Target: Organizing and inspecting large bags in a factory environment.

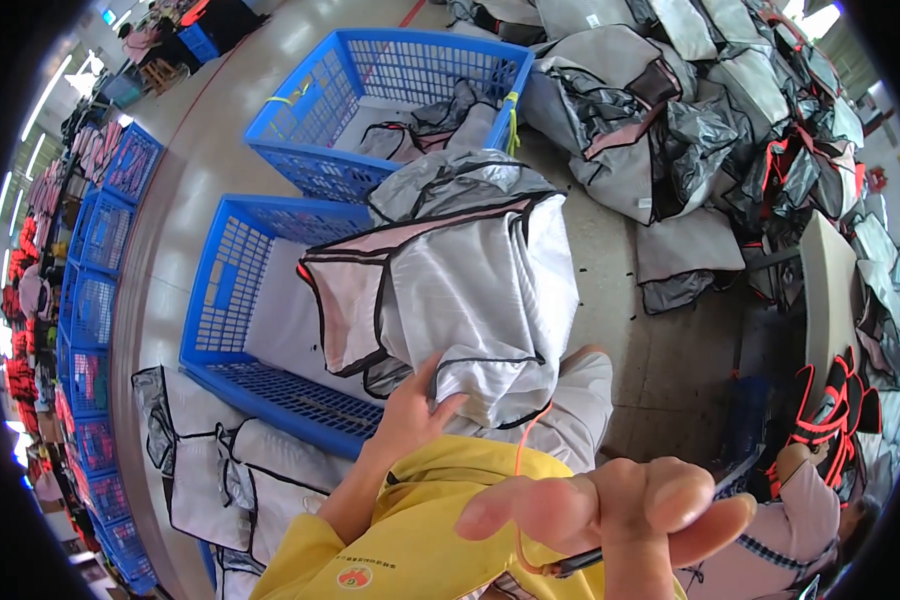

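A large white fabric bag with black piping and silver lining lies across my lap and the near blue basket. My left hand is closed on its near edge, the fabric between thumb and fingers. Close to the camera, my right hand is raised with its fingers curled, apart from the bag. Beside that hand a thin dark tool hangs from or joins an orange cord; whether my fingers grip it is hidden.
The near blue basket stands to my left. Behind it, another blue basket holds similar pieces. White and silver bags pile up at far right; more bags lie lower left. A person in pink sits at right.
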A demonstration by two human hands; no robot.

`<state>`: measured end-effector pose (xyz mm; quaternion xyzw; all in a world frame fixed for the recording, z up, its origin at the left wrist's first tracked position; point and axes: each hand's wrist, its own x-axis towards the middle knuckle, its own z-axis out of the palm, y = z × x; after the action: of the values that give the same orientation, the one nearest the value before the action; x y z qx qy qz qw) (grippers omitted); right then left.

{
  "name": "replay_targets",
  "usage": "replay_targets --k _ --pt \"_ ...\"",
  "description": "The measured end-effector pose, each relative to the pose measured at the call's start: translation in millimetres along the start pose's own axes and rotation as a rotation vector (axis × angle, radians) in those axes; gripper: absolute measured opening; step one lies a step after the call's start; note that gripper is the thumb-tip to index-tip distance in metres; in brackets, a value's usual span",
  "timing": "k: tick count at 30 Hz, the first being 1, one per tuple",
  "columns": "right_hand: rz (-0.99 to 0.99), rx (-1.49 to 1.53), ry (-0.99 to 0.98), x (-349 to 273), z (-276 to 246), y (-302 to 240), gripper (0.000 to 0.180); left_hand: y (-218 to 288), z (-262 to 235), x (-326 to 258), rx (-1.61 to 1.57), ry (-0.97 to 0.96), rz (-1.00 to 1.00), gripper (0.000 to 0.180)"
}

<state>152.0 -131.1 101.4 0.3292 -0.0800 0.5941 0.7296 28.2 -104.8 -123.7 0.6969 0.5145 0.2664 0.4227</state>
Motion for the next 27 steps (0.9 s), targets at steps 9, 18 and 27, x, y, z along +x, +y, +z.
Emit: replay_targets --k 9,18,27 --pt "0.048 -0.721 0.102 6.6 -5.4 -3.1 0.072 0.2 8.1 3.0 0.011 0.009 -0.174 0.072" --pt "0.84 -1.509 0.338 -3.6 -114.7 -73.1 0.053 -3.5 82.1 30.0 -0.352 -0.179 0.381 0.05" --pt "1.035 -2.553 -0.436 -70.8 -226.8 -147.0 0.058 -21.9 -12.7 10.1 -0.139 0.206 -0.117 0.007"
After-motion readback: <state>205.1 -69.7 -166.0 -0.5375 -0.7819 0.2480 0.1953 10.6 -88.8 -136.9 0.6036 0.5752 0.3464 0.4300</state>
